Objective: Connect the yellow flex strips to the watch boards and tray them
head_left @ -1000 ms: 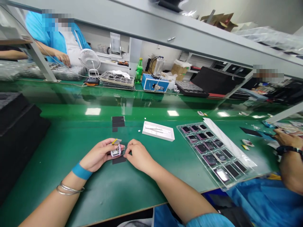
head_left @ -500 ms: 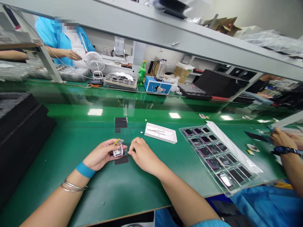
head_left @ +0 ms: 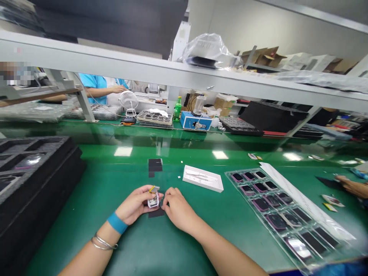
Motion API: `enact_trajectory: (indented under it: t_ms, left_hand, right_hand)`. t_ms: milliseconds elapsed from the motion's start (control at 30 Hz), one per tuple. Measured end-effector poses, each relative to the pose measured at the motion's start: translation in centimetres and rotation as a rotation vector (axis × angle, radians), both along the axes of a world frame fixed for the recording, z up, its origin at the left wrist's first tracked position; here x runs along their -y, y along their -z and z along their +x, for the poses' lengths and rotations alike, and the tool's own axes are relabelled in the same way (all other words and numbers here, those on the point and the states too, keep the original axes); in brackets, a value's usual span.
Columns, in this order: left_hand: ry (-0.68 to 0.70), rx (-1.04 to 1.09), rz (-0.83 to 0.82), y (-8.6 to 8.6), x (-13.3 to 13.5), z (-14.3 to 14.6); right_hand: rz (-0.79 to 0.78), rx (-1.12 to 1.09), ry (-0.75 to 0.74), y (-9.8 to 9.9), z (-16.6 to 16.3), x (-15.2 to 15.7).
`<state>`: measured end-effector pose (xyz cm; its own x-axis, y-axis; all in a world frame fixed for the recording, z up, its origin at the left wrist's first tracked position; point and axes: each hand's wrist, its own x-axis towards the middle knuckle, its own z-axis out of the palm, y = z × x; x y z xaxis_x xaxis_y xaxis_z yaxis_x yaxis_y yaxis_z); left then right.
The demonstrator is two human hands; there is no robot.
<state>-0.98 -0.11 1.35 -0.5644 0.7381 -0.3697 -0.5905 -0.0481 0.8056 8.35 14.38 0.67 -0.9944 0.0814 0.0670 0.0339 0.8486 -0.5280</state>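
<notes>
My left hand point(head_left: 133, 205) holds an opened smartwatch case point(head_left: 153, 201), its inner parts showing, between thumb and fingers. A small silvery piece with yellow tape point(head_left: 154, 189) stands up at the case's upper edge. Close against the case's right side, my right hand point(head_left: 179, 209) has its thumb and forefinger pinched together; what they grip is too small to make out. Under the hands lies a black sheet point(head_left: 155, 214), and further back lie more black pieces point(head_left: 155, 165). To the right, a shallow white box point(head_left: 202, 184) contains tweezers point(head_left: 201, 175).
At the right, a clear plastic tray point(head_left: 258, 219) holds several watch screens beside a white paper strip point(head_left: 304, 197). Black foam trays point(head_left: 54, 184) are stacked at the left. A shelf beam point(head_left: 143, 69) crosses above the bench. A co-worker's hand point(head_left: 352, 186) is at the far right.
The camera has tilted up and turned, so the bench appears lower and more of the shelf shows. My right fingertips have come slightly closer to the watch case; my left hand keeps its hold.
</notes>
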Motion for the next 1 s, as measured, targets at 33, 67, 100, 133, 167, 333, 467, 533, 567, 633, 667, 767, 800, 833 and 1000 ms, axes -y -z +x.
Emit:
enact_trajectory:
  t_ms: [33, 67, 100, 133, 167, 333, 467, 533, 567, 633, 667, 767, 800, 833, 1000]
  left_hand:
    - [-0.001, -0.001, -0.001, 0.0, 0.0, 0.0]
    - [-0.001, 0.000, -0.002, -0.1, 0.0, 0.1]
    - [-0.002, 0.000, -0.002, -0.1, 0.0, 0.1]
    - [-0.002, 0.001, -0.003, -0.1, 0.0, 0.1]
    - [-0.001, 0.000, -0.003, -0.1, -0.1, 0.1]
    - [-0.004, -0.026, -0.006, 0.0, -0.2, -0.1]
    - [-0.031, -0.075, -0.014, 0.1, -0.2, 0.1]
    - [-0.046, -0.104, -0.025, 0.1, -0.2, 0.3]
    - [-0.049, -0.118, -0.035, 0.1, -0.3, 0.4]
    - [-0.044, -0.143, -0.059, 0.1, -0.4, 0.6]
    - [-0.041, -0.155, -0.071, 0.2, -0.4, 0.6]
    - [-0.038, -0.190, -0.098, 0.2, -0.6, 0.7]
    - [-0.038, -0.200, -0.105, 0.2, -0.7, 0.7]
    - [-0.037, -0.208, -0.111, 0.2, -0.7, 0.7]
    - [-0.024, -0.237, -0.131, -0.1, -0.7, 0.9]
  right_hand:
    - [0.008, -0.006, -0.015, 0.0, 0.1, 0.0]
    - [0.012, -0.010, -0.030, -0.1, 0.1, 0.0]
    - [0.014, -0.012, -0.045, -0.2, 0.2, 0.0]
    - [0.015, -0.012, -0.061, -0.4, 0.4, 0.0]
    - [0.016, -0.012, -0.075, -0.7, 0.5, 0.0]
    - [-0.050, -0.115, -0.094, -2.7, 1.0, -0.5]
    - [-0.273, -0.388, -0.099, -3.3, 0.5, -0.9]
    - [-0.417, -0.457, -0.065, -2.8, 0.1, -1.0]
    - [-0.487, -0.451, -0.051, -2.5, 0.0, -1.0]
    - [-0.602, -0.386, -0.037, -1.7, -0.3, -0.9]
    - [-0.638, -0.349, -0.031, -1.3, -0.4, -0.8]
    - [-0.677, -0.291, 0.004, -0.5, -0.6, -0.7]
    - [-0.676, -0.283, 0.011, -0.5, -0.6, -0.7]
    - [-0.669, -0.275, 0.015, -0.4, -0.6, -0.7]
    - [-0.653, -0.236, -0.034, -1.0, -0.5, -0.4]
